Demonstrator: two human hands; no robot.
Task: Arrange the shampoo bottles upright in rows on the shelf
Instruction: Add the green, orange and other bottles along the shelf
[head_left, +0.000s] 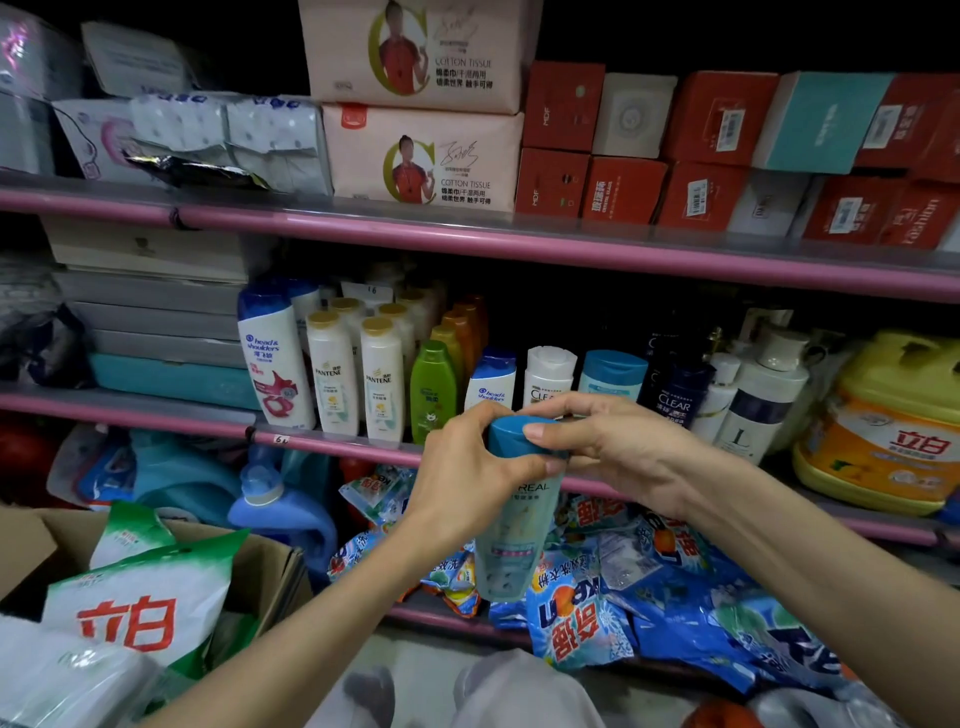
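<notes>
above my left hand (462, 478), rows of shampoo bottles (358, 374) already stand upright on the shelf (332, 446). both hands clamp one teal bottle (519, 514) below it, right hand (618, 447) on the cap; i judge it's still to be placed.

Dark gap (550, 322) behind short front bottles (548, 375) is free; tall Pantene bottles (358, 379) block left.
</notes>
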